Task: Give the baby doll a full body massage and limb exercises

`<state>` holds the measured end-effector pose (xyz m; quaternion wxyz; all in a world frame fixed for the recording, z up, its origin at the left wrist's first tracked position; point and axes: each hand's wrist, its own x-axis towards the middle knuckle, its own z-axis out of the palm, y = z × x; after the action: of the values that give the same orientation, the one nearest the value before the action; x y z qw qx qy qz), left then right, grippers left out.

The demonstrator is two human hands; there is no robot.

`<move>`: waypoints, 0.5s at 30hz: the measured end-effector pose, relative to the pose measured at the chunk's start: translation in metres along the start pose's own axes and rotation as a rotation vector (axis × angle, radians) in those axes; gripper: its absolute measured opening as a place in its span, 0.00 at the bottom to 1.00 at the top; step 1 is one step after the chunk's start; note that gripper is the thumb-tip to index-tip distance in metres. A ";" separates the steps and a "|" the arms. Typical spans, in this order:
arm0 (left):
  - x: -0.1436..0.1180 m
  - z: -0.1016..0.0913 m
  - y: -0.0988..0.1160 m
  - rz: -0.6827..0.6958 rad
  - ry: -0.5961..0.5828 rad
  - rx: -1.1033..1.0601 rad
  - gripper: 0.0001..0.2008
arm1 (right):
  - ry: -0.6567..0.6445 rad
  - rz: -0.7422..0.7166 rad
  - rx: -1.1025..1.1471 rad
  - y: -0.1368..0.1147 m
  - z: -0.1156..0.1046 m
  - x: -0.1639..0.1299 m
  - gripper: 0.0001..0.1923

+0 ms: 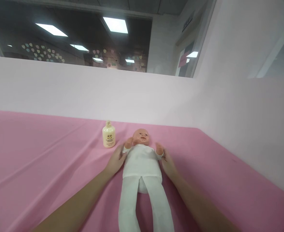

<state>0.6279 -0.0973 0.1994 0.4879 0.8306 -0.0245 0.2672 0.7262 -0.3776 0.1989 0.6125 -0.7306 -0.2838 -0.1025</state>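
Right, a wide pink cloth (47, 167) covers the whole surface, running up to a pale wall (132, 90) at the back. Lying face up on it, head away from the camera, legs toward it, is the baby doll (142, 164) in a white suit. Both arms reach in from below. The left hand (114, 161) lies flat against the doll's side by its raised arm, fingers spread and unclenched, gripping nothing. The right hand (168, 163) mirrors it on the other side, loose and touching the doll near the wrist, no clamp there either. Just beside the doll's head, upright, stands a small cream pump bottle (108, 135), apart from both hands. My read: the doll is being settled or steadied. Any next move calls for a gentle hold on both flanks, keeping it centred.
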 end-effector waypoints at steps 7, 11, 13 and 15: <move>0.003 -0.006 -0.005 -0.157 0.279 -0.215 0.36 | 0.347 0.160 0.090 0.019 -0.011 0.007 0.50; 0.001 -0.006 -0.002 -0.157 0.275 -0.193 0.38 | 0.258 0.080 0.083 0.016 -0.009 0.006 0.44; 0.000 -0.003 -0.002 -0.112 0.189 -0.118 0.34 | 0.108 0.030 0.050 0.011 -0.006 0.003 0.37; 0.000 0.000 -0.002 0.007 0.038 -0.014 0.28 | -0.042 -0.003 -0.013 0.008 -0.002 0.001 0.29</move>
<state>0.6289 -0.0959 0.1976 0.4932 0.8219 -0.0202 0.2845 0.7313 -0.3796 0.1932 0.6017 -0.7360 -0.2969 -0.0900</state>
